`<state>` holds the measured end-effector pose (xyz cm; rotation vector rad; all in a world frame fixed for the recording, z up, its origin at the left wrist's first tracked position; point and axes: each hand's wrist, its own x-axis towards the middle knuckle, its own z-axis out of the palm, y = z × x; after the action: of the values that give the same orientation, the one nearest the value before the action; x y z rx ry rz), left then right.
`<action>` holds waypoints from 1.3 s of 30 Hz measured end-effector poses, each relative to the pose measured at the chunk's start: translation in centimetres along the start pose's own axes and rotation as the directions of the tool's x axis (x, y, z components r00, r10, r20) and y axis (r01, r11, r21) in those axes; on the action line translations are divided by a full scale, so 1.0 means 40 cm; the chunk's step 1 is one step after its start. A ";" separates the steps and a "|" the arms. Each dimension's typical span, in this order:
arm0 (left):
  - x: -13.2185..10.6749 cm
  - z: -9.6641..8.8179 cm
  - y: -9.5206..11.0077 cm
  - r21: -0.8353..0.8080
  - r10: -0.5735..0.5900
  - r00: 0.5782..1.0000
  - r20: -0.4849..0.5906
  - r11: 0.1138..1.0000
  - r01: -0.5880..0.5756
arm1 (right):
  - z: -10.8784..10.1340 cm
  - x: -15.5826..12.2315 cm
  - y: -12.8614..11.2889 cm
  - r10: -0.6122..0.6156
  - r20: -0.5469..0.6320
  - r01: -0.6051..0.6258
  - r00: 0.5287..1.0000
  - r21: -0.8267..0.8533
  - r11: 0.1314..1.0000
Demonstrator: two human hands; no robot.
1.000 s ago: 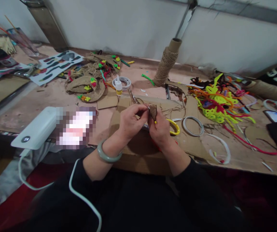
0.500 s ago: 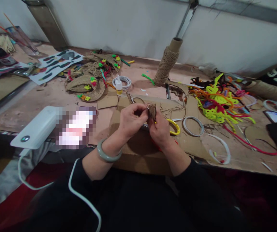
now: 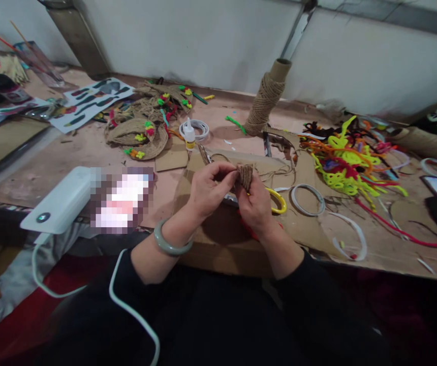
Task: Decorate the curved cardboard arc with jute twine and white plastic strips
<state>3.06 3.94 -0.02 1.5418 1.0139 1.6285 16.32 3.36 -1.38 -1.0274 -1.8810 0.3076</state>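
Note:
A small brown piece wound with rows of jute twine (image 3: 246,177) stands up between my two hands, above the cardboard. My right hand (image 3: 255,203) is closed round its lower right side. With thumb and forefinger pinched together, my left hand (image 3: 214,189) meets the piece's left edge; what lies in that pinch is too small to make out. Just under my right hand are yellow-handled scissors (image 3: 279,201) and something red (image 3: 249,226), both partly covered. A loose jute strand (image 3: 275,172) trails on the cardboard sheet (image 3: 302,223) behind my hands.
A jute twine cone (image 3: 266,99) stands at the back. To its right lies a heap of coloured pipe cleaners (image 3: 344,162). Twine-wrapped ornaments (image 3: 146,140), a glue bottle (image 3: 189,134) and white rings (image 3: 308,200) lie around. A white power bank (image 3: 60,198) sits left, its cable crossing my lap.
The twine-wrapped piece has turned slightly and shifted a little right in my right hand. My left fingers stay pinched at its edge. The whole view has moved slightly.

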 end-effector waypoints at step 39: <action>0.012 -0.008 -0.022 -0.086 -0.101 0.986 0.132 0.990 0.113 | -0.004 -0.002 0.010 0.023 0.026 -0.023 0.999 0.010 1.000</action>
<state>2.67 4.74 -0.58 1.4832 0.9229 1.4634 16.68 3.52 -1.55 -1.0436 -1.8904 0.3454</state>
